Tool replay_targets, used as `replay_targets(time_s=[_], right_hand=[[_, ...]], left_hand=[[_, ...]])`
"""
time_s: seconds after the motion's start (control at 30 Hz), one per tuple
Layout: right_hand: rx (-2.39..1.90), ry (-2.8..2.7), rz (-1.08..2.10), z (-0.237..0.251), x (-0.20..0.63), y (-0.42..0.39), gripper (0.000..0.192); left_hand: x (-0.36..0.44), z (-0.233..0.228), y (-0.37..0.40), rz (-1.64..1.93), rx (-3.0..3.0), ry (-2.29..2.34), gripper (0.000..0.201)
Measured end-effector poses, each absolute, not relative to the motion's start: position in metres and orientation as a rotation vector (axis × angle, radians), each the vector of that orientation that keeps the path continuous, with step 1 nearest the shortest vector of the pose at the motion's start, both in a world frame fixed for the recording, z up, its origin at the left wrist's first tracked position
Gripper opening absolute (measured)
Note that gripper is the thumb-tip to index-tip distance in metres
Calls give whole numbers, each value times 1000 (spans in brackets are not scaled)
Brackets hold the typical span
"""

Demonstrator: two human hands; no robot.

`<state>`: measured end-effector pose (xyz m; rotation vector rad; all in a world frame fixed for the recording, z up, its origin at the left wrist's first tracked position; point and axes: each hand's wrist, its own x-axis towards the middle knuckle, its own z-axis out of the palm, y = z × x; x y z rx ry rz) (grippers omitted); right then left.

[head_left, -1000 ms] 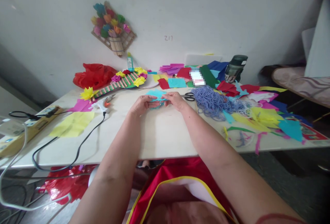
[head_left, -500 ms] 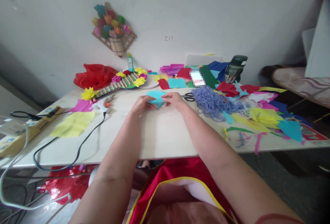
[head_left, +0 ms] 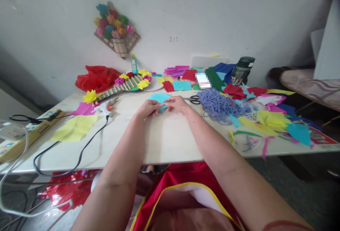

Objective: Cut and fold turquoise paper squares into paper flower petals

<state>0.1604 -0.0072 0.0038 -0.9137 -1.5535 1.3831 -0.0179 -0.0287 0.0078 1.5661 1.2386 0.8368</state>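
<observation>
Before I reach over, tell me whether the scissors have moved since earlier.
No; measured against the wall number, the scissors lie where they did.

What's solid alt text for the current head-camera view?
A person's two hands hold light-blue paper over a pale table. To the left lie a glue gun and a striped, flower-trimmed craft piece; to the right, black-handled scissors, bluish-purple yarn and coloured paper scraps.
</observation>
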Motion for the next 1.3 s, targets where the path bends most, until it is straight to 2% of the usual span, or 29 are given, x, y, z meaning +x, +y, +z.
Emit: replay_targets(time_s=[0.23, 0.47, 0.77, 0.9, 1.1, 1.2, 1.3], right_hand=[[-848, -1372, 1594, 9, 173, -4, 42], [-976, -1469, 1497, 4, 169, -2, 32], [-954, -1464, 1351, 2, 169, 0, 31], [-945, -1450, 1443, 5, 171, -1, 32], [-913, -1246, 1657, 11, 175, 0, 57], [-890, -1245, 1722, 8, 170, -1, 50], [-820, -1291, 1724, 2, 161, -1, 31]], left_hand=[[-17, 13, -32, 936, 1522, 1188, 35], [-17, 11, -31, 954, 1516, 1216, 34], [-16, 11, -31, 971, 1531, 1166, 35], [-16, 11, -31, 984, 1510, 1155, 34], [-15, 10, -30, 1030, 1473, 1145, 35], [-13, 11, -31, 1040, 1480, 1158, 35], [-10, 11, -32, 1056, 1493, 1159, 35]])
